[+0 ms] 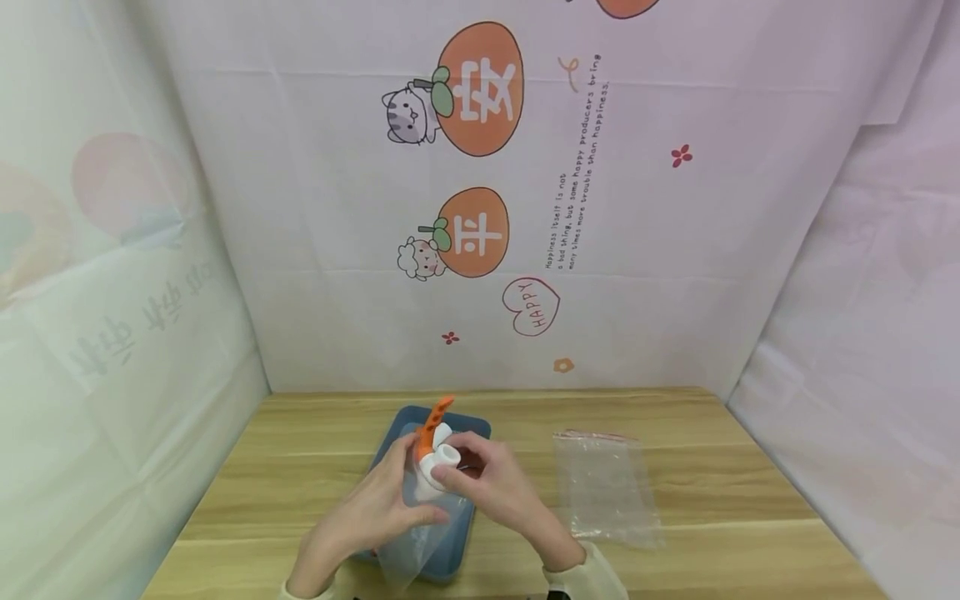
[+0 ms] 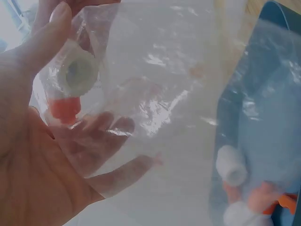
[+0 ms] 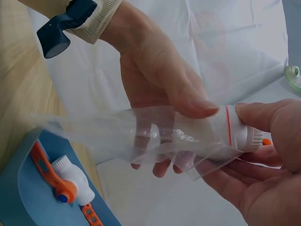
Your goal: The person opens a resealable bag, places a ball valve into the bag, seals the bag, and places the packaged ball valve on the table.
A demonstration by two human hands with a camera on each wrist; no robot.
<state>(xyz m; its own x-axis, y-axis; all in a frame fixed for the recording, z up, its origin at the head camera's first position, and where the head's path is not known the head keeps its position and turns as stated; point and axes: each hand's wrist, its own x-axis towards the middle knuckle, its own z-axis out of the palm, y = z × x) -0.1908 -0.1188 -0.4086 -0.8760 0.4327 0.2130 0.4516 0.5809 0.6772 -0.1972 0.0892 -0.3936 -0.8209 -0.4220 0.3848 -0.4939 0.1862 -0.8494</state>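
A white plastic valve (image 1: 438, 458) with an orange handle (image 1: 433, 429) sits partly inside a clear zip bag (image 3: 155, 132) above the tray. My right hand (image 1: 491, 479) pinches the valve's white body near the bag's mouth, beside the red seal line. On the other side, my left hand (image 1: 378, 504) holds the bag, its thumb on the near side and its fingers behind the film. Through the plastic in the left wrist view, the valve's round opening (image 2: 77, 73) shows. Below lies a blue tray (image 1: 483, 429), where another white valve (image 3: 77, 181) with an orange handle rests.
A second clear zip bag (image 1: 607, 492) lies flat on the wooden table (image 1: 720, 483) to the right. Printed white cloth (image 1: 337, 208) hangs behind the table and on both sides. A pale green curved thing (image 3: 292, 77) shows at the right wrist view's edge.
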